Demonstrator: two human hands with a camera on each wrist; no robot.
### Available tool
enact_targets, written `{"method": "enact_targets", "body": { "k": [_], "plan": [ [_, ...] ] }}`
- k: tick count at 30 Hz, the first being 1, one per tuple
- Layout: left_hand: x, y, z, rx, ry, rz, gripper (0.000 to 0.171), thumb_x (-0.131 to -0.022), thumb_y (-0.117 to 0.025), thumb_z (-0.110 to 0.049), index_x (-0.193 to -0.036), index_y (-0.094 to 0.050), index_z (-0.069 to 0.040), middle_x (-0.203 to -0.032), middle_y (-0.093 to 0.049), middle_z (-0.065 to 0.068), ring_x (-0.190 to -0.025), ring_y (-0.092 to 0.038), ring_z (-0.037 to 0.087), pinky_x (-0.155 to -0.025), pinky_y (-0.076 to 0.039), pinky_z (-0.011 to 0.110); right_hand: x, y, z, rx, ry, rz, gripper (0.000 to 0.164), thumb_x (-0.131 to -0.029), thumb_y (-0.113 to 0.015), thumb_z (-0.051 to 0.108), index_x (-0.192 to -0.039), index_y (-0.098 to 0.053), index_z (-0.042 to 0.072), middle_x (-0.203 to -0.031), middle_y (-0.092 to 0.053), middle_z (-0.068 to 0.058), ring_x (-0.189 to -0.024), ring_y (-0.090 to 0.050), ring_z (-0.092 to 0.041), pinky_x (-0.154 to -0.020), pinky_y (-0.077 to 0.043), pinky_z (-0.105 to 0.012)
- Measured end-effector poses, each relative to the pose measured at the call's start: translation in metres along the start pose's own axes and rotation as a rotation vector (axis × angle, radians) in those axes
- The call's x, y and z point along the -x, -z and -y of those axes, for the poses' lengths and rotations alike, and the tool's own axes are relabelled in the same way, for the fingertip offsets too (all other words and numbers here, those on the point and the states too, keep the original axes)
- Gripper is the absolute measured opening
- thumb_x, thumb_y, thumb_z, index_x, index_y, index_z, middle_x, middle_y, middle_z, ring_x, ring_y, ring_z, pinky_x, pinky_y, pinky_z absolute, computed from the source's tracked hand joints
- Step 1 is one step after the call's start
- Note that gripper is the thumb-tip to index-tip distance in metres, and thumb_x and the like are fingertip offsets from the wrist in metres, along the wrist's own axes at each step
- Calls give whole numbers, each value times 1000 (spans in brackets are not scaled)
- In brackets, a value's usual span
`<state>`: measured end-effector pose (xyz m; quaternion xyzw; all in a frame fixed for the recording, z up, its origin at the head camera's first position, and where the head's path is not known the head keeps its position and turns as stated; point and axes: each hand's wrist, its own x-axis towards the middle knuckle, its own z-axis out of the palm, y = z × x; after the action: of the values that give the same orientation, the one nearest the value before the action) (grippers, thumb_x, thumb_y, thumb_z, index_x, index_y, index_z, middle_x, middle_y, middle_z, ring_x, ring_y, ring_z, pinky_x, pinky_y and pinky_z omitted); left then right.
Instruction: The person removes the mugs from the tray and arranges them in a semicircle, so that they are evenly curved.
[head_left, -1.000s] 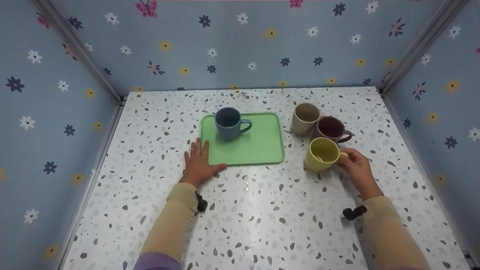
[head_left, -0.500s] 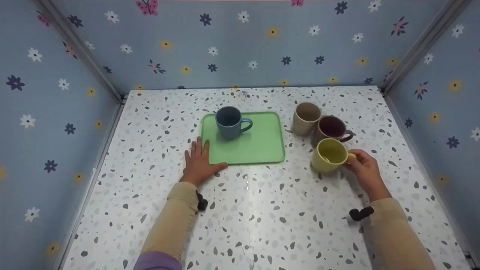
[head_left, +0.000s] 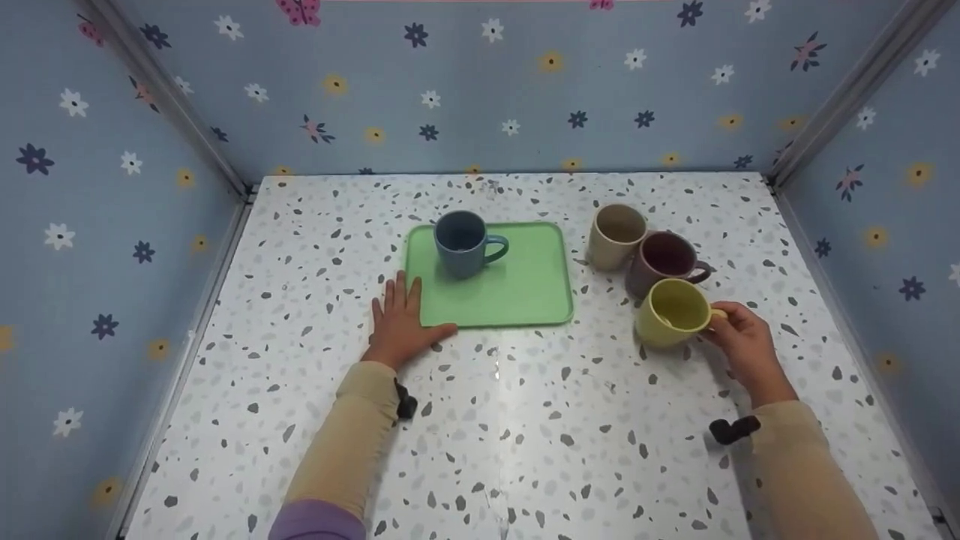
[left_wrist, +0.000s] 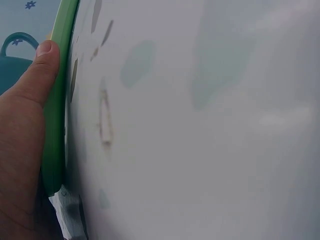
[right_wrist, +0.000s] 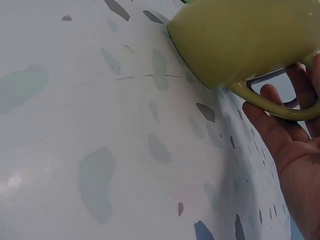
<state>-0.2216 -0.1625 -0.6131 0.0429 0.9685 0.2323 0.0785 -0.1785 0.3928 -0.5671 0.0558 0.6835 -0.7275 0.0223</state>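
Observation:
In the head view, a green tray (head_left: 517,292) lies on the speckled table with a blue mug (head_left: 461,251) standing on its left part, handle to the right. My left hand (head_left: 401,330) is spread at the tray's near left corner, fingers straight along the left side, thumb against the front edge. The left wrist view shows the thumb (left_wrist: 37,75) touching the tray's rim (left_wrist: 57,110). My right hand (head_left: 746,349) grips the handle of a yellow mug (head_left: 671,319). In the right wrist view, fingers curl through the mug's handle (right_wrist: 270,107).
A maroon mug (head_left: 664,262) stands just behind the yellow one, handle to the right. Beside it to the left is a beige mug (head_left: 615,240). Flower-patterned walls (head_left: 480,82) enclose the table at the back and both sides.
My right hand has moved the yellow mug a short way to the right, by the maroon mug. My left hand, the tray and the blue mug stay in place.

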Motion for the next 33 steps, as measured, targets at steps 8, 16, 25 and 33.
{"method": "enact_targets", "body": {
  "k": [8,16,25,33],
  "plan": [
    [-1,0,1,-15,-4,4,121,-81,-56,-83,-164,-4,-10,-168,15,15,-154,13,37,-120,9,61,-4,4,-8,-57,22,-3,16,-99,-63,5,-114,-66,-2,-106,-69,-2,-100,-69,-11,-89,-57,-26],
    [0,-1,1,2,-2,5,122,-81,-57,-83,-164,-4,-11,-168,15,14,-154,14,36,-120,10,60,-5,8,-11,-188,87,92,30,-109,-45,18,-109,-71,3,-107,-70,-3,-101,-69,-14,-91,-56,-27],
    [0,-1,0,10,-8,6,121,-81,-58,-82,-164,-4,-11,-168,15,15,-154,13,37,-120,10,61,-8,10,11,-159,171,39,44,-109,-45,23,-120,-58,-17,-112,-72,-10,-109,-67,-18,-96,-54,-26],
    [-2,-1,-1,-13,-8,0,121,-81,-57,-82,-164,-5,-10,-168,14,16,-154,13,37,-120,8,62,-28,-6,41,-287,261,-46,38,-107,-49,18,-109,-63,-16,-103,-73,-18,-101,-70,-25,-96,-55,-36]
  ]
}}
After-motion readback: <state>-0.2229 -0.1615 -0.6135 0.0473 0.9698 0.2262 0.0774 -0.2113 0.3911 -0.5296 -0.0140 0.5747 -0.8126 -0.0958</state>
